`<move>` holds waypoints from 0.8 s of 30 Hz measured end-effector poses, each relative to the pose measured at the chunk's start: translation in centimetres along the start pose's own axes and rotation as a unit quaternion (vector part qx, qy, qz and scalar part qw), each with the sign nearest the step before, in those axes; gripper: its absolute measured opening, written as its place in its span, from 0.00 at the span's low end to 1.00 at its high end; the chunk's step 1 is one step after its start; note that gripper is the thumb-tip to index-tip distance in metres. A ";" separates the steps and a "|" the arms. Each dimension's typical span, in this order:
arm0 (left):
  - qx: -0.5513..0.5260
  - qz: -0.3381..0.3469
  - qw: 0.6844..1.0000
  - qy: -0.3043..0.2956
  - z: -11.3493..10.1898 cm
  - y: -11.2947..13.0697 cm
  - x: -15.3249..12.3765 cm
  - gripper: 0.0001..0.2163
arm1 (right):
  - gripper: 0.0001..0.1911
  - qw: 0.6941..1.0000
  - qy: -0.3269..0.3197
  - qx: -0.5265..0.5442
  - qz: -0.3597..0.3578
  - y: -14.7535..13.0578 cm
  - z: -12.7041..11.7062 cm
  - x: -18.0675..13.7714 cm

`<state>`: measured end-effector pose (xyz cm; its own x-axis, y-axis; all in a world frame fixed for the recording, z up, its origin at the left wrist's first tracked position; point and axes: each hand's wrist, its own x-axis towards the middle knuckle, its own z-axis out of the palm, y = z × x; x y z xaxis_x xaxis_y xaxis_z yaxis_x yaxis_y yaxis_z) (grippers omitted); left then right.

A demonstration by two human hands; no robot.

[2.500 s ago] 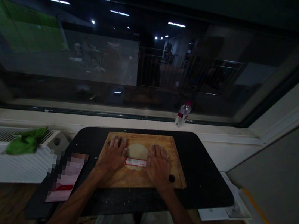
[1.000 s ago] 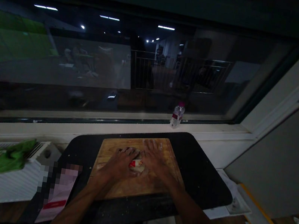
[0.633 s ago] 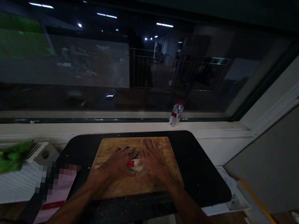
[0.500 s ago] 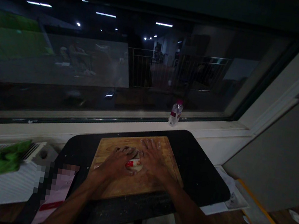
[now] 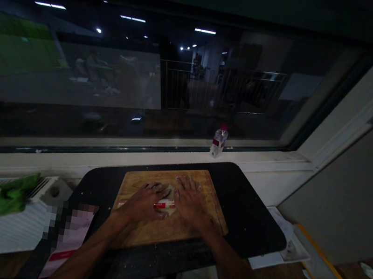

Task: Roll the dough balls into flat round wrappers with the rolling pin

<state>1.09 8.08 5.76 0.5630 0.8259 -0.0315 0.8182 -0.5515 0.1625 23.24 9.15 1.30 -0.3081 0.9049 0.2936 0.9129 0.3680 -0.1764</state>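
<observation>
A wooden cutting board (image 5: 208, 195) lies on a black table (image 5: 248, 215). My left hand (image 5: 143, 201) and my right hand (image 5: 191, 201) lie flat on a red-and-white rolling pin (image 5: 164, 205), fingers stretched out, close together. The pin rests across a piece of pale dough, which the hands mostly hide. Flour dusts the board and my fingers.
A small plastic bottle (image 5: 218, 142) stands on the window sill behind the table. A pink packet (image 5: 68, 238) lies at the table's left edge. A green cloth (image 5: 7, 196) sits on the white radiator at the left. Papers (image 5: 277, 255) lie on the floor at the right.
My hands have drawn the rolling pin back toward me. They were wide apart on the pin 2.5 s ago and now sit close together over the dough.
</observation>
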 end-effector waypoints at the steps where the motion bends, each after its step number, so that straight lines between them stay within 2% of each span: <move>1: 0.004 0.000 1.000 0.003 0.2 0.0 -0.1 0.37 | 0.28 1.000 0.000 0.000 0.001 -0.1 -0.2 -0.1; 8: 0.018 -0.027 0.999 0.034 0.9 1.0 -0.1 0.35 | 0.30 0.999 -0.032 -0.015 0.034 -1.2 -1.5 -1.0; 12: 0.014 -0.033 0.998 0.046 1.3 1.1 -0.1 0.32 | 0.31 0.998 -0.027 -0.019 0.050 -2.0 -2.0 -1.8; 16: -0.005 -0.008 1.000 0.005 1.3 0.0 -0.4 0.36 | 0.32 0.997 -0.019 -0.021 0.070 -2.7 -2.2 -2.7; 18: -0.022 -0.004 0.999 -0.022 1.2 -0.6 -0.5 0.34 | 0.32 0.997 -0.023 -0.022 0.075 -3.0 -2.3 -3.0; 20: -0.019 -0.036 0.999 -0.016 1.1 -1.0 -0.5 0.28 | 0.33 0.995 -0.030 -0.022 0.087 -3.5 -2.4 -3.5; 24: 0.056 -0.125 0.989 0.051 1.6 -0.9 -0.1 0.25 | 0.32 0.992 -0.036 -0.027 0.115 -4.5 -2.7 -4.4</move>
<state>0.44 8.30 4.06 0.3318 0.9423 0.0438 0.9413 -0.3338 0.0513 21.19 2.92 3.39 -0.1074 0.9772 0.1829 0.9737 0.1406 -0.1791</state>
